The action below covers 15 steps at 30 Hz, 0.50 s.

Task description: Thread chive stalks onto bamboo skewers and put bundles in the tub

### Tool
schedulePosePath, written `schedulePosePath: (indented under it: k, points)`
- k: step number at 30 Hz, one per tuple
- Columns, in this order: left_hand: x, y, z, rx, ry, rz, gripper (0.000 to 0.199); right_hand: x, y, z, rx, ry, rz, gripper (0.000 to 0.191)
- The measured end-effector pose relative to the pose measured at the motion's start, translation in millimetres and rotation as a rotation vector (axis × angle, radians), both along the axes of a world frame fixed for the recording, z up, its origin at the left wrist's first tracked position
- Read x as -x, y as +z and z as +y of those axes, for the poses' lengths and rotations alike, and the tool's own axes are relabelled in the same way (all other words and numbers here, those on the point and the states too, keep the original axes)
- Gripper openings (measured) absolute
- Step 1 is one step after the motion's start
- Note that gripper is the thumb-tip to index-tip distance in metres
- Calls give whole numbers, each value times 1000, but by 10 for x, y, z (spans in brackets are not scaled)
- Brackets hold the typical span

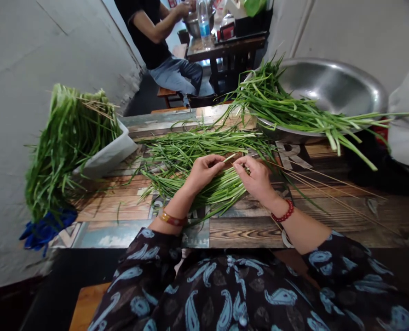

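Observation:
Green leafy stalks [204,142] lie spread in loose bunches over the middle of the wooden table. Above them my left hand [206,172] pinches a green stalk, its pale end [229,157] pointing toward my other hand. Close on the right, my right hand [254,177] is closed at the fingertips on a thin stick, whose tip shows beside the stalk end. Several long thin sticks [314,181] lie on the table to the right of my right hand.
A white container [104,156] at the left holds many stalks hanging over its side, with sticks on top. Blue cloth [48,227] lies below it. A big metal bowl [331,87] with stalks stands back right. Beyond, a person [159,41] sits by another table [232,46].

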<state>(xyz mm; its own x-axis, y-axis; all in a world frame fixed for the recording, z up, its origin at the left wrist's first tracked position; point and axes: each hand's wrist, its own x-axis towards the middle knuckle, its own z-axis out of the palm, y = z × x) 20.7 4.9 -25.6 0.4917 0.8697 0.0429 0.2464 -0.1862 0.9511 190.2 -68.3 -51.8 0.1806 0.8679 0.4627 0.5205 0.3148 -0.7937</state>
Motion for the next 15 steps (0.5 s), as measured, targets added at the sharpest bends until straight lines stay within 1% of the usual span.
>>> schedulePosePath:
  k: [3, 8, 11, 15]
  points:
    - [-23, -49, -31, 2, 19, -23, 31, -1, 12, -1, 24, -1, -2, 17]
    - [-17, -99, -37, -69, -1, 7, 26, -1, 3, -13, 79, -5, -1, 20]
    - [-7, -102, -53, -95, -23, 6, 25, -7, -8, -23, 96, 1, -14, 21]
    - [3, -74, -85, -85, -9, 14, 27, -14, -9, -28, 101, 12, -33, 21]
